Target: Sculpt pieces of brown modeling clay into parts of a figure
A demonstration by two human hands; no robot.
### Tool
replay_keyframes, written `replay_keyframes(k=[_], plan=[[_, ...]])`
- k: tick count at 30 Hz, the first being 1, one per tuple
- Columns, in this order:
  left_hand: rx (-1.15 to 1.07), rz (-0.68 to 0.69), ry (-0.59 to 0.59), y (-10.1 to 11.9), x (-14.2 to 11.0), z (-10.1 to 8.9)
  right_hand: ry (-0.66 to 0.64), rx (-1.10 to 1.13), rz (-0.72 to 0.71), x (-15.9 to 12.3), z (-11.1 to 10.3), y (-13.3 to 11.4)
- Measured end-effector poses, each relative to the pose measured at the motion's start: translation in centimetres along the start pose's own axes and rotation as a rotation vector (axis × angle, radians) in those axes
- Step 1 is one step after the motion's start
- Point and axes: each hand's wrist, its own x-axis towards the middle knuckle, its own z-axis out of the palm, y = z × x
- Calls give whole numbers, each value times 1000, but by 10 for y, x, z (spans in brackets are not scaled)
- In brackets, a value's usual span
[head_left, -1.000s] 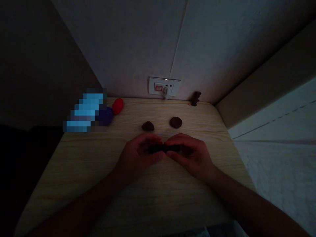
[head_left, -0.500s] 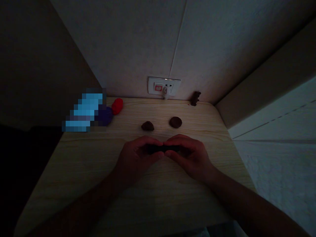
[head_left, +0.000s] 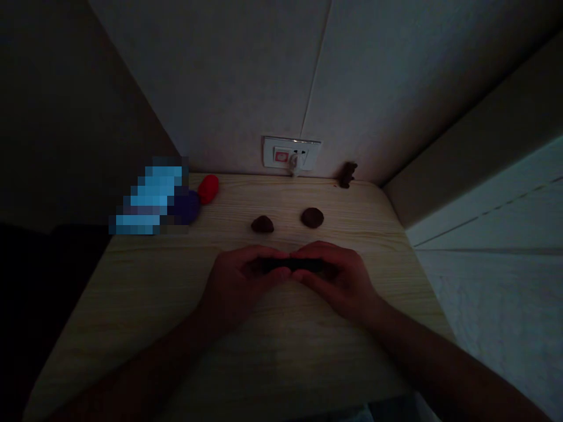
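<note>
Between my hands, low over the wooden tabletop [head_left: 272,351], is a dark, long, narrow piece [head_left: 292,265]; its kind is hard to tell in the dim light. My left hand [head_left: 240,284] is closed on its left end, thumb in front and fingers behind. Around the right end my right hand [head_left: 336,278] is closed in the same way, and the fingertips of both hands nearly meet at the middle. Just beyond them lie a brown lump [head_left: 263,224] and a round, flattened brown disc [head_left: 312,217], neither touched by a hand.
A small dark brown figure [head_left: 348,174] stands by the wall at the back right. At the back left are a red lump [head_left: 208,189], a dark blue ball [head_left: 188,207] and a pixelated bright patch. A wall socket [head_left: 291,153] with a plug sits above the back edge.
Hardly anything differs. Both hands keep their grip on the dark piece, with only a very slight shift of the fingers and of the view.
</note>
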Motion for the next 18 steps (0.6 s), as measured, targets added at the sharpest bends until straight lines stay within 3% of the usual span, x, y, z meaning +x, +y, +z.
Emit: replay_keyframes(k=[8,13,18], plan=[[-137,-3,-85,0,3,2,21,63,-76,-1,0,2],[-61,0,-38,1,3,2,12,8,-116,-1,1,4],[10,33,7,1,1,1,5,4,-44,-1,2,4]])
